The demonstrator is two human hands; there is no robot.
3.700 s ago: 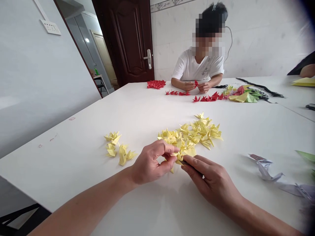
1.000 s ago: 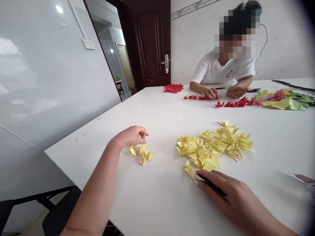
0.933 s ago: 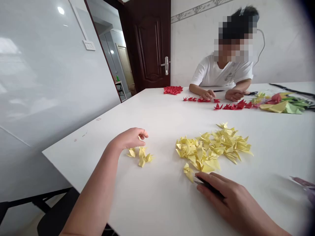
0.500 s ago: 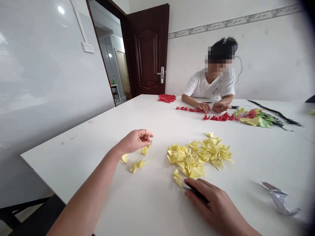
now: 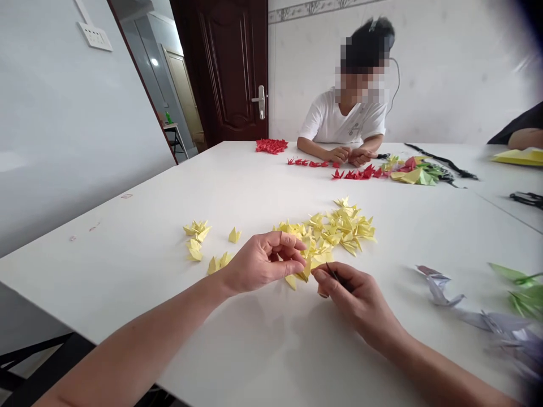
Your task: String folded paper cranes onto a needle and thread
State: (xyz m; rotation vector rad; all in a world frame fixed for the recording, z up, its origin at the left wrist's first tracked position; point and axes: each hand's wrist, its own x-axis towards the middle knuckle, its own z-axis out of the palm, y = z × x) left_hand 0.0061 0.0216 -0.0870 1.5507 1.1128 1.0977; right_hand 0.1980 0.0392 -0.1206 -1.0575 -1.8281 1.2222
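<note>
"Where is the folded yellow paper (image 5: pixel 305 275)?"

"Just below the thumb tip of the left hand (image 5: pixel 261 264), left of the fingertips of the right hand (image 5: pixel 360 295). The yellow pile (image 5: pixel 343 229) lies beyond both."

"And the fingers?"

"The right ones grasp a slim dark tool (image 5: pixel 333 273). The left ones curl, index apart from thumb; whether they pinch the paper, I can't tell."

"How would you handle it?"

"Lightly, I'd say: pressing hard could crush the folds. I'd keep the tool's tip clear of the left thumb."

"Which way does everything point?"

"The tool slants, tip up and leftward from the right palm. The paper's long axis is partly hidden; I can't settle its direction."
</note>
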